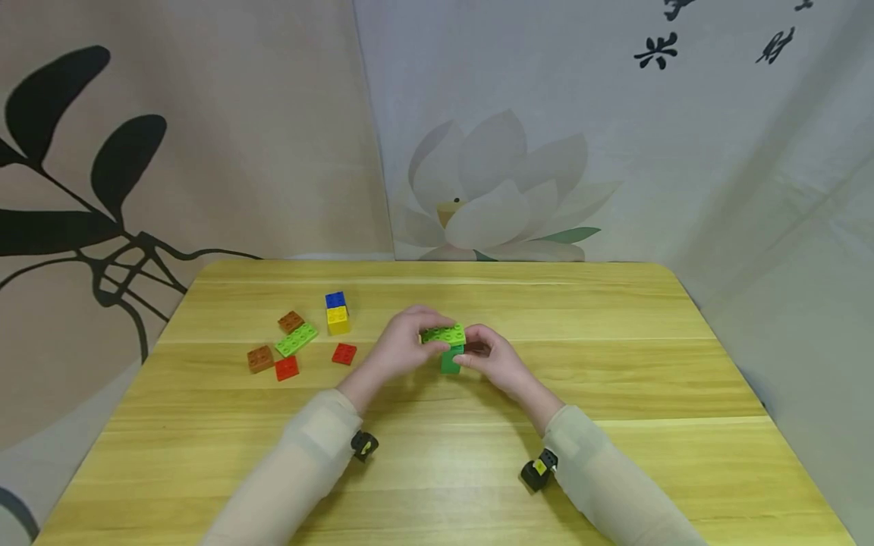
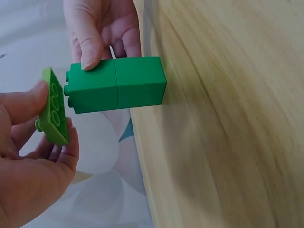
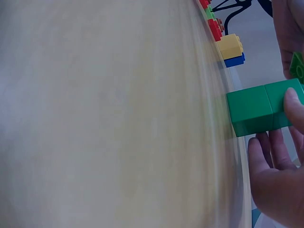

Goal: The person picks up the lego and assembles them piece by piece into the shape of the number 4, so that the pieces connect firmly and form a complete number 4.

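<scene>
My left hand (image 1: pixel 408 338) pinches a flat lime-green building brick (image 2: pixel 53 110) between thumb and fingers, its hollow underside turned toward the green bricks in the left wrist view. Two dark green bricks (image 2: pixel 116 86), joined one on the other, make a small tower. My right hand (image 1: pixel 495 361) grips the upper one, thumb on its near face and fingers behind. A narrow gap shows in the left wrist view between the lime-green brick and the tower's top studs. The tower (image 3: pixel 256 109) stands upright over the table, its lower brick free of the fingers.
Left on the wooden table (image 1: pixel 614 364) lie a yellow brick (image 1: pixel 337 321) beside a blue brick (image 1: pixel 335 300), red bricks (image 1: pixel 344 353), brown bricks (image 1: pixel 260 359) and another lime-green brick (image 1: pixel 297 339). A printed cloth (image 1: pixel 519 136) hangs behind the table's back edge.
</scene>
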The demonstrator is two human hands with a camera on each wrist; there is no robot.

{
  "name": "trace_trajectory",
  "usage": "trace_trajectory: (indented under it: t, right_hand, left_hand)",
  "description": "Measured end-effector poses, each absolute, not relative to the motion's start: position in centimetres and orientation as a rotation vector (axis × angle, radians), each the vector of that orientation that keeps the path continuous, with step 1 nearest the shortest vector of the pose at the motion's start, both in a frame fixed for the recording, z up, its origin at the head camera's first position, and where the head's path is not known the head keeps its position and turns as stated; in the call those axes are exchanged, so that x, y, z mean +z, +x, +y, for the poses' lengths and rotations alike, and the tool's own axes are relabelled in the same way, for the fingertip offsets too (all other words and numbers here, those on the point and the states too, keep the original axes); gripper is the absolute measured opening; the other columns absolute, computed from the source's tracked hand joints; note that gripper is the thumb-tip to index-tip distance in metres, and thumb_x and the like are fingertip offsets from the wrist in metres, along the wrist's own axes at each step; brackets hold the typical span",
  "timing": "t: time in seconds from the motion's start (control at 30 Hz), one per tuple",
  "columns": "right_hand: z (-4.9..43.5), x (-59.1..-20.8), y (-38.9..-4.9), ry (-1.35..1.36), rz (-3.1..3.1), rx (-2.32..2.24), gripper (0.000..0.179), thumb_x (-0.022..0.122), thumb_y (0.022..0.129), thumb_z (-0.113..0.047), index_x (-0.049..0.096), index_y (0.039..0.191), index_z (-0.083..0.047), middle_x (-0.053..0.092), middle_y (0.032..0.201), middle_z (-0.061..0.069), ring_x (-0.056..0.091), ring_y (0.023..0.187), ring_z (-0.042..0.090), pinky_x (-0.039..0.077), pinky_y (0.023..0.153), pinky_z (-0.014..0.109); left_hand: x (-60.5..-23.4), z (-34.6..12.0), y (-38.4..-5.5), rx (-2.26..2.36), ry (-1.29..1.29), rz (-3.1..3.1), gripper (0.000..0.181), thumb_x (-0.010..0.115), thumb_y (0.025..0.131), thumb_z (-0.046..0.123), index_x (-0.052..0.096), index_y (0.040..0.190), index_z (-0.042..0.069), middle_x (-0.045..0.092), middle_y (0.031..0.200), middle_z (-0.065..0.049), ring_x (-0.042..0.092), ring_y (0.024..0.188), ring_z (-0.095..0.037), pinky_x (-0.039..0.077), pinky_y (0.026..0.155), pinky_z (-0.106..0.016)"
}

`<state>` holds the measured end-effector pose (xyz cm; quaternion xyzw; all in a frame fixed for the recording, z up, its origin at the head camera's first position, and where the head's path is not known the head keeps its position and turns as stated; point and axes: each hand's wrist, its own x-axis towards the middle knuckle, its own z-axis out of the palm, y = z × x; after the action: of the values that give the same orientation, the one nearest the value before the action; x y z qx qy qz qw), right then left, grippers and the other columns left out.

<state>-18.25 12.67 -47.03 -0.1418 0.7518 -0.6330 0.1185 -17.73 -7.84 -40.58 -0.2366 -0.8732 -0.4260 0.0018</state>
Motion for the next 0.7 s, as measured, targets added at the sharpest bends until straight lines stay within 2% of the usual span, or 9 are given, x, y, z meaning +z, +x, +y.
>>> trace_trajectory:
  t: [0.7]
  right_hand:
    - [12.68,-46.90,-18.12,-0.415,2.192,-1.845,0.034,0.069,0.092,-0.003,0.056,0.123,0.004,0.061,0.122,0.017,0.057,0.115,0.032,0.045,0.102,0.043]
  left_hand:
    - [-40.44,-7.81,-18.45,-1.212,-0.791,-2.833,0.031,0.078,0.085,0.004,0.074,0.115,0.008,0.071,0.112,-0.006,0.062,0.106,-0.024,0.048,0.097,-0.042]
